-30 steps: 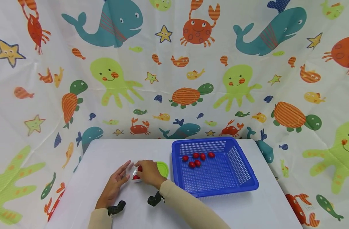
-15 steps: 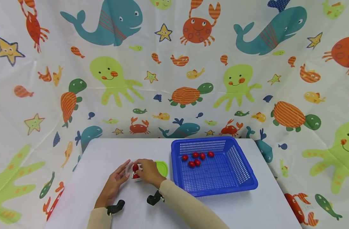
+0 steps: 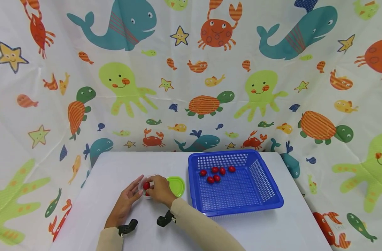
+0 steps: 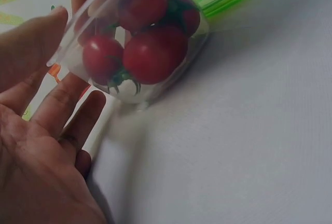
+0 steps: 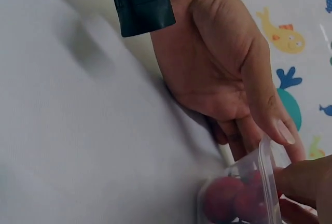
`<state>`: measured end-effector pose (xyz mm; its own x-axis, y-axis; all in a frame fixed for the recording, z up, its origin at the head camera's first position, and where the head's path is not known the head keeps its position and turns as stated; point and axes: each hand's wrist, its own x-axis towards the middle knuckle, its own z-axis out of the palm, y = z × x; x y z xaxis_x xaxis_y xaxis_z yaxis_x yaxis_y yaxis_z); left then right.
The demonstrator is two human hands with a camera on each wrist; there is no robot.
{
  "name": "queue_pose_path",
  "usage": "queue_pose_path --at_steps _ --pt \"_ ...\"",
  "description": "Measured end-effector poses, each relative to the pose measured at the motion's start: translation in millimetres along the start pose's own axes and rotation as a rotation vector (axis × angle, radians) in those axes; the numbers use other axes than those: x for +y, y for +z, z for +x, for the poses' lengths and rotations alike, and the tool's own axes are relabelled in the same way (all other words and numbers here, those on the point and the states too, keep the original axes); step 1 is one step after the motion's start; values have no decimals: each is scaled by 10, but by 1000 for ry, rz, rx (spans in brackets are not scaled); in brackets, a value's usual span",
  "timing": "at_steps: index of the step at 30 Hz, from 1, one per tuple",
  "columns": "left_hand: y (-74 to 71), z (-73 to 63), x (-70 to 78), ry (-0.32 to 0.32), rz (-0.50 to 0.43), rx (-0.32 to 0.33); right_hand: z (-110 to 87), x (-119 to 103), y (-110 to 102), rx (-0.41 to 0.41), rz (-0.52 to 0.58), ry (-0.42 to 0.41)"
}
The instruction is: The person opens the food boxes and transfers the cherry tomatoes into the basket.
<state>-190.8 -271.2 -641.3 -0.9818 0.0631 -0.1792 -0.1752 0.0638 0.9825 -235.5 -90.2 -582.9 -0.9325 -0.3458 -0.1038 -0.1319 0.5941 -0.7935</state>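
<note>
A small clear plastic container (image 4: 171,86) with several cherry tomatoes (image 4: 155,53) stands on the table left of centre. My left hand (image 3: 125,197) is at its left side, thumb near the rim and fingers extended along the outside. From the right, my right hand (image 3: 161,188) reaches in over the rim and pinches a red tomato (image 3: 146,185) between thumb and fingers; part of this grip is hidden by the hand. The right wrist view shows the right fingers (image 5: 306,180) at the rim, with red tomatoes (image 5: 223,198) behind the clear wall.
A bright green lid (image 3: 177,186) lies just right of the container, partly behind the right hand. Further right, a blue plastic basket (image 3: 238,209) holds several more tomatoes (image 3: 211,180). A white curtain (image 3: 184,104) printed with sea animals hangs behind the table.
My right hand has shifted slightly left with the tomato, bringing it toward the container's left side. More of the green lid shows. The left hand has stayed nearly still.
</note>
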Motion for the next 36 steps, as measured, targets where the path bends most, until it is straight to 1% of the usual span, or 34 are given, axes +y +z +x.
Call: queue_pose_path --at_steps 3,6,14,18,23,28,36 --pt "-5 0 -11 10 5 5 -4 4 21 15 83 24" --pt "-3 1 -27 19 4 3 -5 13 49 25 122 32" --pt "4 8 -36 12 6 7 -5 25 93 53 111 -21" --pt "3 8 -38 8 5 8 -6 33 110 66 117 -20" --pt "5 2 -36 5 7 5 -19 45 116 80 165 0" --pt "6 4 -30 -3 9 5 -42 35 77 106 190 -22" --pt "-1 -1 -13 -10 11 3 -84 -22 -51 149 154 -69"
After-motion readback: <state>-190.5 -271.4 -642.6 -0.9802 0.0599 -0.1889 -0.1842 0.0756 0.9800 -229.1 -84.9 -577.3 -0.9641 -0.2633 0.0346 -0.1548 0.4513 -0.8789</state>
